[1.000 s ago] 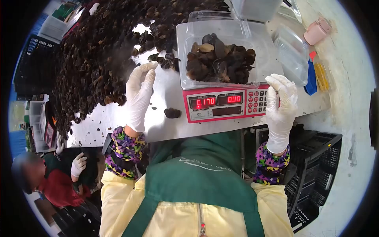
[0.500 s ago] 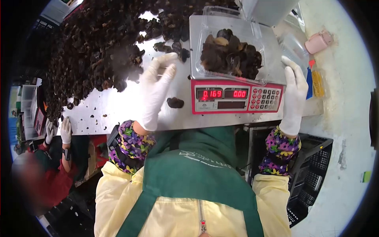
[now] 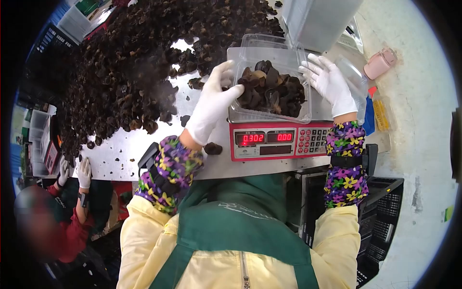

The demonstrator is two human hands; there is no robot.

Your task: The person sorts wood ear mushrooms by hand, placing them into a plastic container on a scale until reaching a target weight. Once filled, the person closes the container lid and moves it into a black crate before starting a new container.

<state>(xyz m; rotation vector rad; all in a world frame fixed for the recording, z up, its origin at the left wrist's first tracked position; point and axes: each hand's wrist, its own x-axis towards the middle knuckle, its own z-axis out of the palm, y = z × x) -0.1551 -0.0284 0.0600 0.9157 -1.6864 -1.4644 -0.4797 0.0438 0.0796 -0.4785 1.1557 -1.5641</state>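
Observation:
A clear plastic box (image 3: 269,118) holding dark brown mushroom-like pieces (image 3: 272,89) sits on a red and silver scale (image 3: 284,126), whose left display reads 0.302. At the box's left side is my white-gloved left hand (image 3: 214,101), fingers apart, its thumb by the rim and the dark pieces. My right hand (image 3: 329,84), gloved too, lies with spread fingers at the right edge of the box. Neither glove visibly holds anything.
A big heap of dark pieces (image 3: 120,72) covers the metal table's left and back. One loose piece (image 3: 212,148) lies left of the scale. A pink bottle (image 3: 380,63) stands right. Another person's gloved hand (image 3: 84,173) is far left.
Both hands have moved in to the sides of the box; the left went right, the right went left. The display changed from 0.169 to 0.302. The whole view has shifted slightly.

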